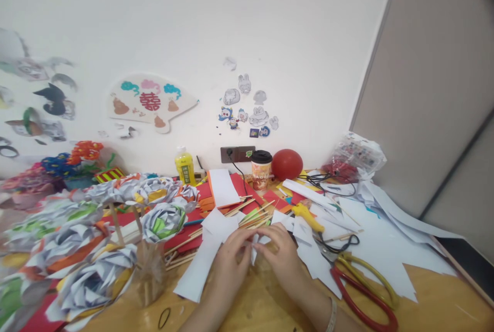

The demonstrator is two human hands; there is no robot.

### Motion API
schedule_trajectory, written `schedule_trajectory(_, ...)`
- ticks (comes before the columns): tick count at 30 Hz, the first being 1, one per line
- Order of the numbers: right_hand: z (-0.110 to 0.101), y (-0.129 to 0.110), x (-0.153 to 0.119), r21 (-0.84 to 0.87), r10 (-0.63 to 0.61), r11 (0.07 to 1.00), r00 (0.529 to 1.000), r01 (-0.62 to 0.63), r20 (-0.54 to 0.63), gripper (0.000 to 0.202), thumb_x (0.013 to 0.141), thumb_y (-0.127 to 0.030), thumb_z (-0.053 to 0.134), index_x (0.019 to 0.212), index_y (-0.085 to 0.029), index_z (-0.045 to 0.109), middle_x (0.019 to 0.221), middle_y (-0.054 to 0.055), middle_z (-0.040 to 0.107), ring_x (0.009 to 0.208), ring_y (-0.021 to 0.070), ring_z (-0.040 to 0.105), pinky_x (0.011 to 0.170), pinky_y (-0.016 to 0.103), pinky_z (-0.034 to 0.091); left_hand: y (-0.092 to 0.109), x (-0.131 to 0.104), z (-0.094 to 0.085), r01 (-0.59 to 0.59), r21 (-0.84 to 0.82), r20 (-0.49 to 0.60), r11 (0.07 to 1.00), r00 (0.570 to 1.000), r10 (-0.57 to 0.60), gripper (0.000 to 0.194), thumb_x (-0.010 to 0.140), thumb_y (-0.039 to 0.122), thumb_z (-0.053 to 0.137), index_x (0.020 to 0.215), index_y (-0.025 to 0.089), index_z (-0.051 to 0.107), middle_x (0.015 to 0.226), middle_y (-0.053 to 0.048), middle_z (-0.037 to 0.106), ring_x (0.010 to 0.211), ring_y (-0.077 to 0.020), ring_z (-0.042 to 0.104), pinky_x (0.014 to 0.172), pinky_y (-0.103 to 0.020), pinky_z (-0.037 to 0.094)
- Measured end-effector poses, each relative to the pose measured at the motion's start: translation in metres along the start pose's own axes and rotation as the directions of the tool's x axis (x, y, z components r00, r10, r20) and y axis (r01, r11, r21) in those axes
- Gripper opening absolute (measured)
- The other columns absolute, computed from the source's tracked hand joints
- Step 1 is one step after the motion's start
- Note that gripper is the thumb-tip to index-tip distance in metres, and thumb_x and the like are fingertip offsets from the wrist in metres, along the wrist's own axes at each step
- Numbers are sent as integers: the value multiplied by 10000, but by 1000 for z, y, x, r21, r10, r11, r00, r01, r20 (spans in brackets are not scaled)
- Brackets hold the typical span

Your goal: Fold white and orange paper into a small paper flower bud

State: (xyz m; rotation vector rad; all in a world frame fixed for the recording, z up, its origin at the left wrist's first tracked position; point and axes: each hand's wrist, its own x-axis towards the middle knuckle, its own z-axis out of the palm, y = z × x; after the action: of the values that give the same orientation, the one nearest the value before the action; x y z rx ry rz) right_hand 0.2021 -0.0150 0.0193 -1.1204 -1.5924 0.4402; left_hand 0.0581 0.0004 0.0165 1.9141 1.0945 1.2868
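In the head view, my left hand [234,254] and my right hand [281,252] meet low over the wooden table. Pinched between their fingertips is a small piece of white paper [253,255], mostly hidden by the fingers. Beside my left hand lies a long white paper strip [198,270]. Thin wooden sticks [185,244] are scattered just beyond. Right of my right hand are cut white paper pieces [314,262] and a yellow glue gun [309,217]. Large scissors [347,296] with red and yellow handles rest nearer the right wrist.
White paper flowers [164,221] with coloured edges crowd the left side. Along the wall stand a yellow bottle [185,166], a lidded paper cup [261,171] and a red balloon [287,165]. White sheets [386,239] spread to the right. A black elastic band [164,317] lies in front.
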Motion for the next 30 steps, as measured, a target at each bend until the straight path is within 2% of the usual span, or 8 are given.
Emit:
schedule_trajectory(4,0,0,-2,-36,-18,999,996,15,-82,98,739,-179,633,832,-208,640,826,34,635,818,200,546,745,324,424,-4,-3,2,-118,105,-41,987,992,123,238,787,231,515,981,231,653,990,-65,671,936,-204,603,848,-336,479)
schedule_trajectory(9,-2,1,-2,-76,-66,995,994,60,-92,93,729,-172,650,812,-207,624,799,27,628,805,204,537,725,323,415,-8,-5,4,-235,191,-99,953,961,257,215,792,227,533,969,229,655,960,-59,684,897,-180,629,811,-312,514)
schedule_trajectory(12,-4,-1,-2,-74,-90,994,992,84,-87,96,736,-166,646,816,-205,612,806,24,628,814,201,532,726,316,413,-6,-6,3,-249,206,-111,946,955,276,181,794,229,537,931,221,655,941,-59,685,894,-178,630,797,-304,520)
schedule_trajectory(16,-6,-2,-3,-68,-152,987,986,147,-65,59,761,-188,630,795,-206,586,809,18,634,820,193,528,729,313,410,0,-6,1,-221,195,-107,956,964,245,138,794,225,541,891,212,637,904,-51,685,880,-175,626,791,-300,515)
schedule_trajectory(19,-7,-3,-2,-89,-186,979,982,181,-42,54,774,-204,620,817,-211,588,818,16,640,818,191,528,729,316,404,3,-5,0,-220,155,-84,963,968,235,108,798,197,525,864,208,610,883,-42,672,858,-164,620,767,-276,513)
schedule_trajectory(24,-8,-2,-2,-106,-231,967,973,232,22,20,788,-206,605,787,-221,592,821,6,640,804,184,520,732,313,391,1,-3,-5,-296,119,11,948,955,296,118,818,132,462,784,201,551,870,-43,628,872,-157,586,751,-264,491)
schedule_trajectory(30,-9,-1,-1,-29,-226,973,972,228,61,43,763,-203,635,763,-224,598,769,-2,588,797,173,510,719,290,401,5,4,-14,-459,162,108,874,888,447,111,787,88,502,817,192,526,791,-35,573,789,-158,539,693,-274,461)
